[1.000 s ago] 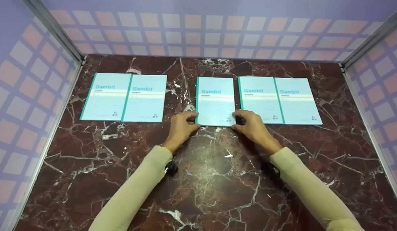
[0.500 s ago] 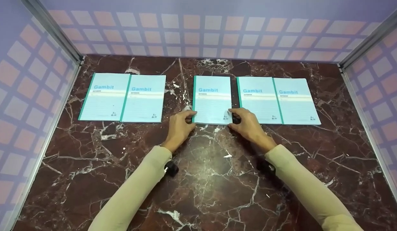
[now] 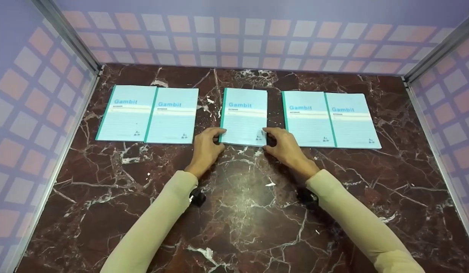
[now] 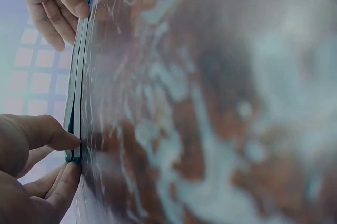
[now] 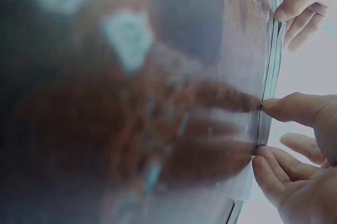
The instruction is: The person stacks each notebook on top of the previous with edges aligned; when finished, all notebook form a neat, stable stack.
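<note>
In the head view, a pale blue Gambit notebook (image 3: 243,117) with a green spine lies flat at the middle of the table. My left hand (image 3: 207,148) holds its spine edge near the front corner, thumb low and fingers curled. At the opposite edge my right hand (image 3: 285,146) grips the front right corner in the same way. Both wrist views show thumb and fingertips at the notebook's thin side. In the left wrist view the notebook's edge (image 4: 78,84) shows two layers with a dark slit between them.
On the left lie two matching notebooks side by side, an outer notebook (image 3: 124,117) and an inner notebook (image 3: 171,119). Two more, an inner notebook (image 3: 306,123) and an outer notebook (image 3: 352,125), adjoin on the right. Checkered walls (image 3: 234,26) enclose the marbled table (image 3: 234,212).
Both hands have slid the middle notebook leftward, widening the gap to the right pair and narrowing the one to the left pair. The other notebooks have stayed in place.
</note>
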Demonstrator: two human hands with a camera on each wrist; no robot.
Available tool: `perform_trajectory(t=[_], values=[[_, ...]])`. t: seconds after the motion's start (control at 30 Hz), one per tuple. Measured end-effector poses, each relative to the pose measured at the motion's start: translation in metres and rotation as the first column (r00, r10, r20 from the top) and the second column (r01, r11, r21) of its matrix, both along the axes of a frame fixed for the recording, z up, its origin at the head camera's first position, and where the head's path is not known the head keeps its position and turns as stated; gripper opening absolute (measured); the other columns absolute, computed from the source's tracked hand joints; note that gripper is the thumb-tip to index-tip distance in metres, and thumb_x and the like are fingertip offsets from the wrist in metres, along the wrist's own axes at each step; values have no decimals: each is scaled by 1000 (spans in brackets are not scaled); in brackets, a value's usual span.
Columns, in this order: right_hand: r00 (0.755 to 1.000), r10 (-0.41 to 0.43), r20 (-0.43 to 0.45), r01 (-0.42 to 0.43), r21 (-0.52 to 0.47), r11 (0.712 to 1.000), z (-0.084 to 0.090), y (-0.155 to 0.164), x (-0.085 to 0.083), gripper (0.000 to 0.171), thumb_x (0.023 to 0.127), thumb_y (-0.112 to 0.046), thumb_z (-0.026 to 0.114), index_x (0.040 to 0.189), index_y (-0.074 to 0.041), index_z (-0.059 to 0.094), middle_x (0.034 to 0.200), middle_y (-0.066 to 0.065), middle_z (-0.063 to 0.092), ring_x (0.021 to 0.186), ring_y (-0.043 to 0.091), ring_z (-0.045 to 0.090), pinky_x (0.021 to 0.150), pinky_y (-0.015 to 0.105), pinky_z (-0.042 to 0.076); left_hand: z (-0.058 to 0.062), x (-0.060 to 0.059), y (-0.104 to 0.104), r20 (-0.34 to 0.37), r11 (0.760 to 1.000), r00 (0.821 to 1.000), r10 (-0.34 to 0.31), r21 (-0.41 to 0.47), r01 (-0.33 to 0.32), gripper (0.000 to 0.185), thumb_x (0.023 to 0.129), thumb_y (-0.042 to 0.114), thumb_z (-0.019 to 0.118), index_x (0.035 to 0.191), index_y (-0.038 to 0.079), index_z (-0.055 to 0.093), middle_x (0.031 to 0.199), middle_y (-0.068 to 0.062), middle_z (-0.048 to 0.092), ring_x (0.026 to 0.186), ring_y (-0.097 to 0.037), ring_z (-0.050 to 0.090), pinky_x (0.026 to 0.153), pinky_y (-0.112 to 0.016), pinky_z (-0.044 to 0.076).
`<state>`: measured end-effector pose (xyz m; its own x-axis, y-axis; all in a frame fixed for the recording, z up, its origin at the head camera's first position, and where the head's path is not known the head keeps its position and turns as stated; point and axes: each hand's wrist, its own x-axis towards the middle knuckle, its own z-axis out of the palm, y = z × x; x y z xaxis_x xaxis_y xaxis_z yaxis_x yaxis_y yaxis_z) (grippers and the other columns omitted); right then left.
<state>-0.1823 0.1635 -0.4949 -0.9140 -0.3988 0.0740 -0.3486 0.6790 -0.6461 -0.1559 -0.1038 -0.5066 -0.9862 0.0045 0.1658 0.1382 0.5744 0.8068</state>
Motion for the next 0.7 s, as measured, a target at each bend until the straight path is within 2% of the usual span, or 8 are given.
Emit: perform_trajectory(t=[0.27,0.7], values=[[1000,-13,-21,14,27,1000,1,0,3,58,89,3,82,141,11,60,134,29,66,121,45,63,105,52,53,2,1,-1,54,999,999,0,42,-3,41,86,-18,72,123,-2,77,129,-16,73,110,-31,72,93,-40,61],[1000,-18,-18,18,21,1000,0,2,2,54,90,4,80,140,12,60,135,30,65,120,45,63,104,52,54,1,2,0,46,999,999,3,37,-4,35,90,-13,71,121,1,78,132,-14,72,107,-28,73,90,-39,62]])
